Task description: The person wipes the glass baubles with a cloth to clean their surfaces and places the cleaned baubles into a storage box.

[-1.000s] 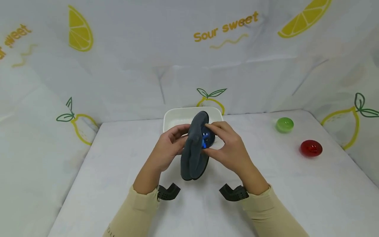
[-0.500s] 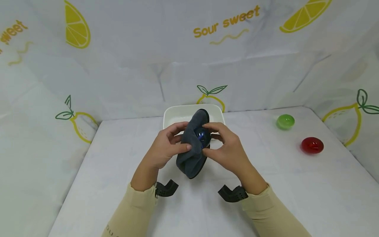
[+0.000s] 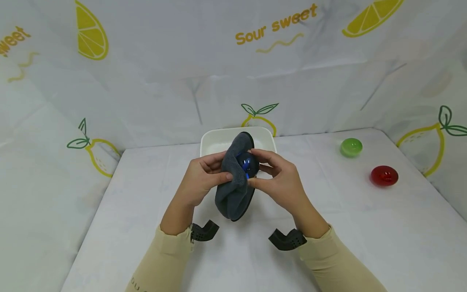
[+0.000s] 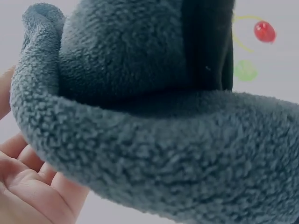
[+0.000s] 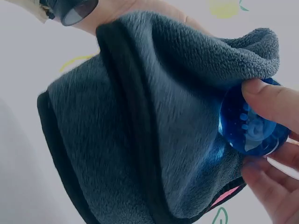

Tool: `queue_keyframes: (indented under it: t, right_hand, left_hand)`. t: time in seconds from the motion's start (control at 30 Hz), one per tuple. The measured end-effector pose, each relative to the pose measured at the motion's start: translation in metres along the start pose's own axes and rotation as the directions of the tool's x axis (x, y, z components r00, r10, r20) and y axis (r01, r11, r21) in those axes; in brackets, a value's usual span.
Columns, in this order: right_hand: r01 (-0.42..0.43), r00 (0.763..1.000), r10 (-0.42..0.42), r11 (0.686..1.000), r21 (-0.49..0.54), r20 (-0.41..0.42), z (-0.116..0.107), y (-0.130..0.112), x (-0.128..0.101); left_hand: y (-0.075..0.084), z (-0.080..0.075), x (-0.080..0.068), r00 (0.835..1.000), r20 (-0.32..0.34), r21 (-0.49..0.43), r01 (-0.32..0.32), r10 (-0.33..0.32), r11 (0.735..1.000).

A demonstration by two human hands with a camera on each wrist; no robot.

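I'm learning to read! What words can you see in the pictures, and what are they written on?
"Sour sweet": yellow letters on the white backdrop cloth at the back.
"sweet": the same yellow print, cut off at the picture's edge, on the left wall cloth.
Small dark letters on the left sleeve: too small and cut off to read.
No other words show.

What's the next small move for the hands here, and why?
Probably rub the cloth on round the blue ball. The right hand pinches the ball, the left hand holds the cloth against it, and part of the ball is bare above the white tray.
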State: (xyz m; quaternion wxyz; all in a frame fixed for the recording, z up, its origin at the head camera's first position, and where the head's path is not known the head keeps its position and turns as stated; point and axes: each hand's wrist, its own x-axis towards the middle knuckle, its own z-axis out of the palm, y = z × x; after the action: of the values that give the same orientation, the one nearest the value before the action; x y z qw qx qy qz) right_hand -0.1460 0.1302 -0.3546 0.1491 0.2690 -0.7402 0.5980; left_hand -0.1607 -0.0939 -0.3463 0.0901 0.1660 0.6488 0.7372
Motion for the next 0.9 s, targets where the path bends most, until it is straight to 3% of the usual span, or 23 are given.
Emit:
queue_keyframes:
  t: [0.27, 0.47, 0.67, 0.77, 0.9]
  right_hand:
    - [0.155, 0.988, -0.152, 0.963, -0.222, 0.029, -0.001, -0.002, 0.0]
    - [0.184, 0.982, -0.184, 0.933, -0.308, 0.029, 0.0, -0.002, -0.001]
    - [0.238, 0.968, -0.252, 0.893, -0.382, 0.014, 0.002, 0.001, -0.003]
    - [0.23, 0.967, -0.253, 0.89, -0.395, -0.008, 0.003, 0.002, -0.003]
    - [0.202, 0.972, -0.232, 0.911, -0.36, -0.04, 0.005, 0.001, -0.002]
  left_hand:
    - [0.0, 0.001, 0.0, 0.998, 0.031, 0.066, 0.054, -0.056, 0.996]
    - [-0.005, 0.0, 0.0, 0.997, 0.079, 0.203, 0.006, -0.022, 0.979]
    - [-0.003, 0.002, -0.001, 0.987, 0.16, 0.238, -0.013, -0.026, 0.971]
    - [-0.002, 0.005, -0.002, 0.985, 0.17, 0.263, -0.009, -0.038, 0.965]
    - [0.0, 0.011, -0.003, 0.989, 0.144, 0.302, -0.017, -0.028, 0.953]
